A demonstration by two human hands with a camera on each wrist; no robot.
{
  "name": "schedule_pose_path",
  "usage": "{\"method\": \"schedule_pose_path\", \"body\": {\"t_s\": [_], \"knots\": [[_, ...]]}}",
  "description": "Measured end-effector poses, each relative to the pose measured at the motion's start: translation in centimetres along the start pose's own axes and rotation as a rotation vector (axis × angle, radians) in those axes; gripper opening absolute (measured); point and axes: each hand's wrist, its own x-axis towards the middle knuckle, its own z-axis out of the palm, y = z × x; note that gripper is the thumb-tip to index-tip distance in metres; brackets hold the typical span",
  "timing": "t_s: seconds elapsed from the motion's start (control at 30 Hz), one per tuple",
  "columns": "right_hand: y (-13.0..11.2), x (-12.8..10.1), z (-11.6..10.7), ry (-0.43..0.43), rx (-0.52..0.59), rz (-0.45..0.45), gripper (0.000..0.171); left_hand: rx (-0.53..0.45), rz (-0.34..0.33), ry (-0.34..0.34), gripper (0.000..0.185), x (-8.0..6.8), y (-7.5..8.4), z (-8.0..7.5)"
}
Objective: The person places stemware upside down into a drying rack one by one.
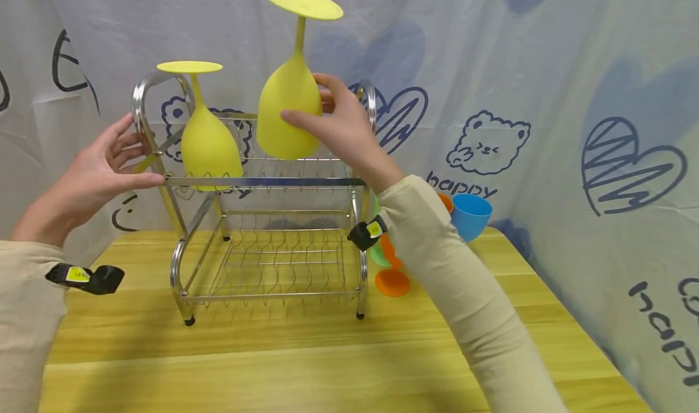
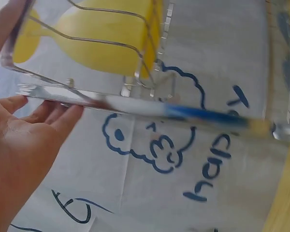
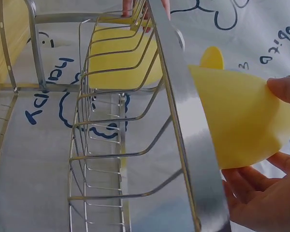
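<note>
Held goblet: an upturned yellow plastic goblet (image 1: 289, 107), round foot uppermost, is gripped round its bowl by the right hand (image 1: 341, 131), thumb in front and fingers behind; it hangs just above the top tier of the rack, right of centre.
Right hand: curled about the bowl, fingertips (image 3: 285, 92) pressing the yellow wall in the right wrist view.
Left hand: the left hand (image 1: 95, 173) has its fingers straight and spread wide, their tips touching the front rail at the rack's left end; it holds nothing.
Rack: one two-tier dish rack of shiny steel wire and tube (image 1: 273, 237) stands on the yellow wooden table (image 1: 327, 364).
Second goblet: another yellow goblet (image 1: 207, 140) stands upside down on the top tier, left side, just beside the left hand, apart from the held one.
Count of yellow goblets: two.
Other cups: behind the right forearm, one blue cup (image 1: 471, 216), one orange goblet (image 1: 392, 279) and a sliver of one green one, mostly hidden.
Backdrop: white cloth printed with blue bears and hearts (image 1: 488, 143).
</note>
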Motion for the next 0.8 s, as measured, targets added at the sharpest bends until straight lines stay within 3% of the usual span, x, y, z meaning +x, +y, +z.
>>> {"method": "schedule_pose_path", "body": {"t_s": [0.43,0.8], "knots": [[1.3,3.1,2.7,-0.055,-0.026,0.139,0.073,0.017,-0.016,-0.034,0.093,-0.2,-0.4,-0.3],[1.9,4.9,4.3,-0.092,-0.139,0.271,0.066,-0.005,-0.012,-0.04,0.092,-0.2,-0.5,-0.3]]}}
